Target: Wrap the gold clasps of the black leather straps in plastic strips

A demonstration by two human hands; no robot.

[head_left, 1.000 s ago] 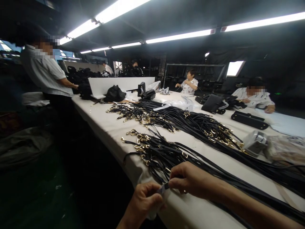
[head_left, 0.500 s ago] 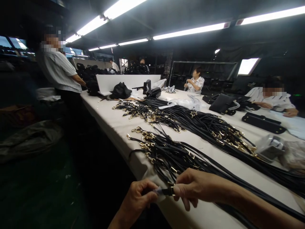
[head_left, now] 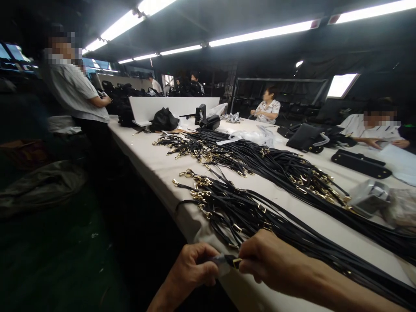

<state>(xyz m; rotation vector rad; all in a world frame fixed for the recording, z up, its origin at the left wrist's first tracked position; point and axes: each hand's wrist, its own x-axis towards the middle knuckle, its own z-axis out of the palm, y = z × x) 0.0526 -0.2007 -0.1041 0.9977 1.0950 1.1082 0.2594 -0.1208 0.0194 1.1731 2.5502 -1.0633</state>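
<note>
Low at the table's near edge, my left hand (head_left: 195, 268) pinches the end of a black strap (head_left: 229, 259), where a bit of clear plastic film (head_left: 218, 260) is wrapped. My right hand (head_left: 260, 255) closes on the same strap at its gold buckle (head_left: 237, 262), partly hiding it. Just beyond my hands lies a bundle of black straps (head_left: 240, 208) with gold clasps at the near end. Farther back is a second, larger pile of straps (head_left: 276, 162), also with gold hardware.
A clear plastic box (head_left: 369, 197) sits at the right beside a plastic bag (head_left: 403, 206). Black bags (head_left: 305, 138) and crumpled film (head_left: 250, 136) lie across the table (head_left: 143, 151). A person (head_left: 74, 91) stands at left; others sit on the far side.
My right hand has turned and curled in around the buckle, while my left hand stays nearly in place. The standing person's hands have come up off the table.
</note>
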